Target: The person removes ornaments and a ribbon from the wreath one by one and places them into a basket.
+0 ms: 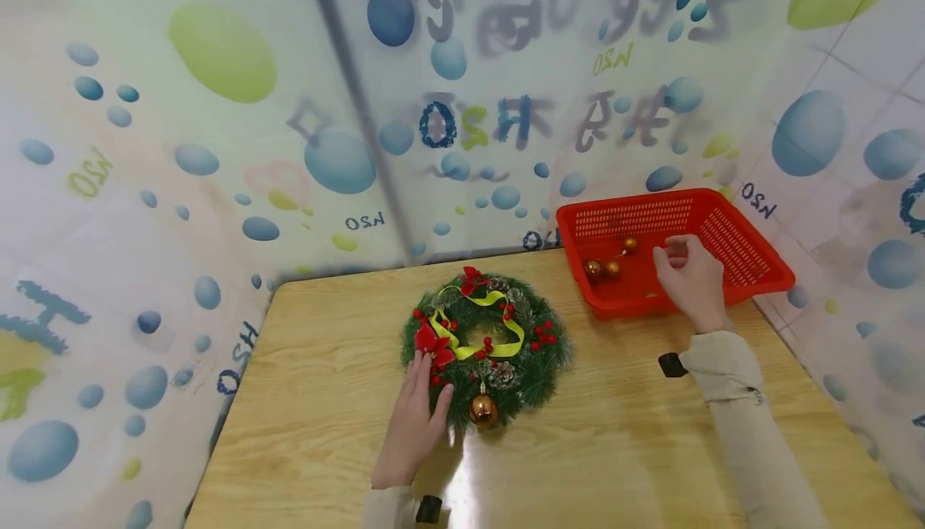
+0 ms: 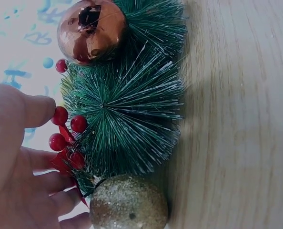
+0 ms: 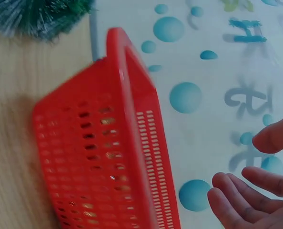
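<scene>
A green Christmas wreath (image 1: 536, 384) lies on the table, with red flowers (image 1: 436, 345), red berries, pinecones and a loose yellow ribbon (image 1: 515, 330). A shiny copper-gold ball (image 1: 482, 410) hangs at its near edge. My left hand (image 1: 412, 429) rests on the wreath's near-left side, fingers extended against a red flower and the thumb beside berries (image 2: 78, 123). A glittery gold ball (image 2: 128, 202) shows there in the left wrist view. Over the red basket (image 1: 603, 306) hovers my right hand (image 1: 694, 278), its fingers loosely bent and spread in the right wrist view (image 3: 256, 195), with nothing visible in them.
Inside the basket, at its left, lie several gold ball ornaments (image 1: 592, 270). The basket stands at the back right of the wooden table (image 1: 318, 400). A curtain (image 1: 289, 111) printed with blue and green ovals hangs behind and along the sides.
</scene>
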`<action>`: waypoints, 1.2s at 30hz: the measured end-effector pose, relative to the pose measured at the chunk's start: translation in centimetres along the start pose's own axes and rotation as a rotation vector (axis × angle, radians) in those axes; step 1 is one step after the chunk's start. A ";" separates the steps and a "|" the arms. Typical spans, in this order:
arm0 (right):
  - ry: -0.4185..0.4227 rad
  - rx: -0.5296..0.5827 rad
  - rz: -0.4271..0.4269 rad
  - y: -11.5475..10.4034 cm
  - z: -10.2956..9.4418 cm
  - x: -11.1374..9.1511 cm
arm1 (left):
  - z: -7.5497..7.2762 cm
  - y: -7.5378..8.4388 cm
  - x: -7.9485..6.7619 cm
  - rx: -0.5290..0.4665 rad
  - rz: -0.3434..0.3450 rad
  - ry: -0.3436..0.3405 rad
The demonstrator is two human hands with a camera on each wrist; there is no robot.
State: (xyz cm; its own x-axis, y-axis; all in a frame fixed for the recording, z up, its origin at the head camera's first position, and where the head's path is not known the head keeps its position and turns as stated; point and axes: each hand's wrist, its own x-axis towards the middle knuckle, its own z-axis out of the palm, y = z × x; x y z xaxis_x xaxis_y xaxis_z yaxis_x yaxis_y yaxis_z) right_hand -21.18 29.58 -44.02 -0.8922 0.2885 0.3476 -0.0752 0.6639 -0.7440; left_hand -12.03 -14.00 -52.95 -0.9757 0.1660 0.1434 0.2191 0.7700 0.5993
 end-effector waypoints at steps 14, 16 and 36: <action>-0.039 0.081 0.011 -1.7 2.9 -4.1 | 0.1 0.2 0.0 0.001 0.014 0.000; -0.050 0.097 0.006 -2.1 3.4 -4.9 | 0.1 0.2 0.0 -0.001 0.007 -0.006; -0.114 0.165 0.027 -3.7 7.6 -9.9 | -1.2 -0.5 1.3 -0.045 -0.046 -0.046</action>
State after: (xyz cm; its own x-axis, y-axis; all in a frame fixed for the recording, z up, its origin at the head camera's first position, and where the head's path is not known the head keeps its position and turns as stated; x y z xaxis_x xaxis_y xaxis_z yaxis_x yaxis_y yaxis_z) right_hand -15.42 18.99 -49.02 -0.9388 0.2182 0.2665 -0.1144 0.5321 -0.8389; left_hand -13.43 -14.87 -52.09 -0.9840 0.1598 0.0792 0.1731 0.7488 0.6398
